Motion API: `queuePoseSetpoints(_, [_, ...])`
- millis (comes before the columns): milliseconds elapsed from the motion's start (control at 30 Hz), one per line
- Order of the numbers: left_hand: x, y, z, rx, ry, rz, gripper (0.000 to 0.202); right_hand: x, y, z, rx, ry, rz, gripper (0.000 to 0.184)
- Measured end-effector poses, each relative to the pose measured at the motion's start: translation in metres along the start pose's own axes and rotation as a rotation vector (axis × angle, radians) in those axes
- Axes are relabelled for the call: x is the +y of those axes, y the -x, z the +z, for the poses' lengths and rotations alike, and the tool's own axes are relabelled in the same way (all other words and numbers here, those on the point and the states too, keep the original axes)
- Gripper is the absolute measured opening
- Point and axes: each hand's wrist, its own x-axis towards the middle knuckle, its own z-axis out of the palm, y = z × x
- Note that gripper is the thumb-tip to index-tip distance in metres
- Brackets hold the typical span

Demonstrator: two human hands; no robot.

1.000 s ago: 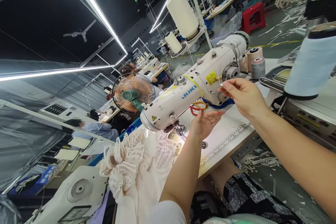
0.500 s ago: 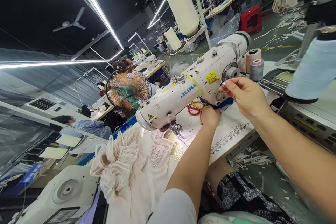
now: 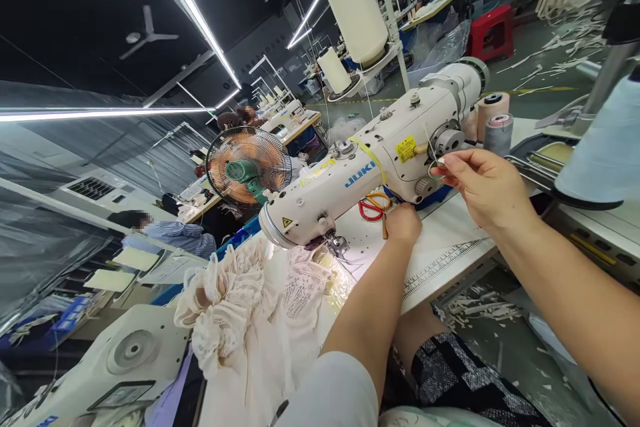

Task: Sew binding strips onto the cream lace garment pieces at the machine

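A white sewing machine [image 3: 325, 203] with blue lettering lies across the table. My right hand [image 3: 493, 187] pinches a thin pale thread [image 3: 431, 167] between thumb and forefinger, just in front of the handwheel [image 3: 448, 139]. Low against the machine's base, my left hand [image 3: 405, 221] reaches in under the arm, its fingers hidden. Beside it are scissors [image 3: 371, 208] with red and orange handles and a tool with a wooden handle [image 3: 385, 225]. Cream lace fabric [image 3: 300, 287] is heaped by the needle end.
Behind the machine are large cream thread cones [image 3: 356, 10] on a stand and a fan [image 3: 247, 170]. Small spools [image 3: 499, 133] stand by the handwheel, near a pale blue cone [image 3: 600, 147]. A ruler strip [image 3: 445, 260] runs along the table's front edge. Other people sit farther off.
My right hand stays by the handwheel, the pinched thread now bowed into a small loop. My left hand has shifted slightly, showing more of the wooden-handled tool. The view has tilted a little.
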Motion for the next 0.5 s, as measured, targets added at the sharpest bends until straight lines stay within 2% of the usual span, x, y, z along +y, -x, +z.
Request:
queuePoseSetpoints(233, [-0.0006,0.0046,-0.0058,0.011,0.064,0.003,0.012,0.0001,0.0004,0.0002,-0.014,0.003,-0.012,0.03])
queuePoseSetpoints(500, [-0.002,0.0035,-0.0087,0.004,0.271,-0.079,0.005,0.0023,0.001,-0.0014,-0.028,0.008,-0.015,0.028])
